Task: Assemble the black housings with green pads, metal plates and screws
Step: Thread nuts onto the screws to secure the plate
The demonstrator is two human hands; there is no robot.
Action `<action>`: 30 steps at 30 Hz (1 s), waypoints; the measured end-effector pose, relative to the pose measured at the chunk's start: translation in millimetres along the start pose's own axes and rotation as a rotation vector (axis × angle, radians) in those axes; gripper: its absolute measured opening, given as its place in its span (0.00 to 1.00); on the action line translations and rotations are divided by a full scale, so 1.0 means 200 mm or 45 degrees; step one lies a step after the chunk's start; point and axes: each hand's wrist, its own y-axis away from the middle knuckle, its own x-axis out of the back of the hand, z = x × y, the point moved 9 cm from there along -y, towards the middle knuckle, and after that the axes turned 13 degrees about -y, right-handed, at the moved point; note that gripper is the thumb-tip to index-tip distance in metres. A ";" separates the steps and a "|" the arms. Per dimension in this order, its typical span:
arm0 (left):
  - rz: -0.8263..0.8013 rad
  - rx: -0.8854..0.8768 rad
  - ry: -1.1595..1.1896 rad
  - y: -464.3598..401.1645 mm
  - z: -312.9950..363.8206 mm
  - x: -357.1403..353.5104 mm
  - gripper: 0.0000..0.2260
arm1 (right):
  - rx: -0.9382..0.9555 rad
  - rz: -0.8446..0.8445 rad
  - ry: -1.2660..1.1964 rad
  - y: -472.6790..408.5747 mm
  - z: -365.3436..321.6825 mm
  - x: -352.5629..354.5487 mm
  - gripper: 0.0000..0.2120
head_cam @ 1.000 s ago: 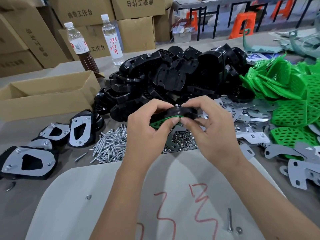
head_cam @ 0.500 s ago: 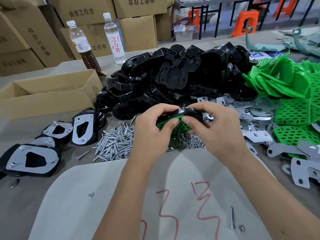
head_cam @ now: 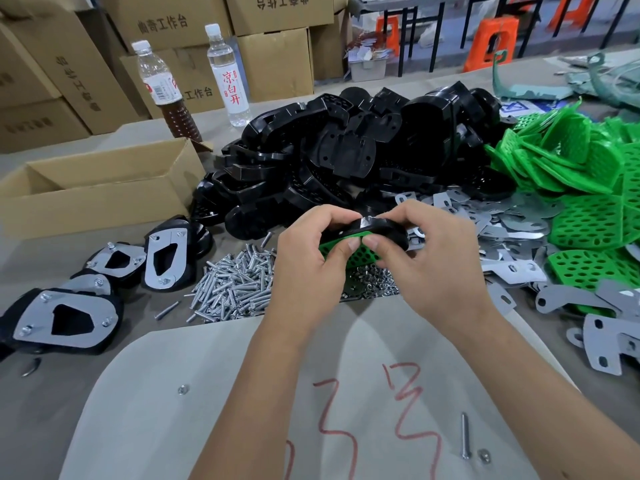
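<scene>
**Black housing and green pad held between both your hands**

Black plastic is what you grip: one housing held above the table, over the heap of small nuts, with a perforated green pad seated against its underside. The part's long axis runs left to right across your view, tilted so the right end sits a little higher; the green face is turned down and toward you, the black shell up and away.

Your left hand curls round the left end, thumb pressed on the green pad and fingers wrapped over the black top. Your right hand does the same at the right end, its thumb on the pad just beside your left thumb. Both hands are closed on the part.

Just behind your hands lies the big pile of black housings. Loose green pads are heaped at the right, with metal plates spread between them and your right hand. Screws lie in a heap to the left of your left hand. Further left sit finished assemblies with plates screwed on. A single screw and a nut lie on the grey sheet near you.
</scene>
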 end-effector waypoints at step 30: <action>-0.249 1.014 1.878 0.14 -0.04 -0.30 0.03 | -0.009 0.013 -0.261 -0.01 -0.09 -0.02 0.08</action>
